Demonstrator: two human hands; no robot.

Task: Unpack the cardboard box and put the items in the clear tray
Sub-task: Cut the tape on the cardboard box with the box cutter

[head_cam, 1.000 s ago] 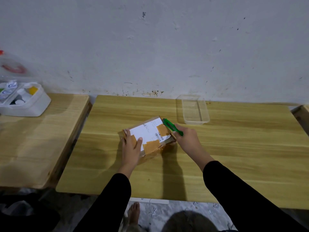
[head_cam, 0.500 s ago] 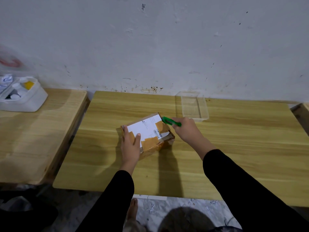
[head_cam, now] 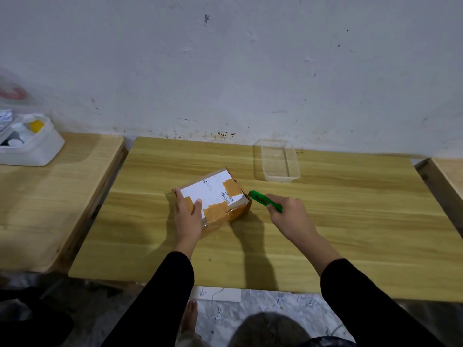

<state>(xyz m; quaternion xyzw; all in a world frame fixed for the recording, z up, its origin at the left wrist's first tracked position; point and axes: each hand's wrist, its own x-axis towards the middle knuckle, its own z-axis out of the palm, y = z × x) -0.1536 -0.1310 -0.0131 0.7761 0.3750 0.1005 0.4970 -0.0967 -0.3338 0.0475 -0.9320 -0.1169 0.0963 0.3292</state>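
A small cardboard box with a white label and brown tape lies closed on the wooden table. My left hand presses flat on its near left corner, thumb on the label. My right hand grips a green utility knife, whose tip touches the box's right corner. The clear tray stands empty behind the box, near the wall.
A second wooden table stands to the left with a narrow gap between; a white bin holding small items sits on it. Another table's edge shows at the far right. A wall runs behind.
My right hand has drawn the green knife back along the box's right edge, from the far corner toward the near right corner. My left hand stays on the box.
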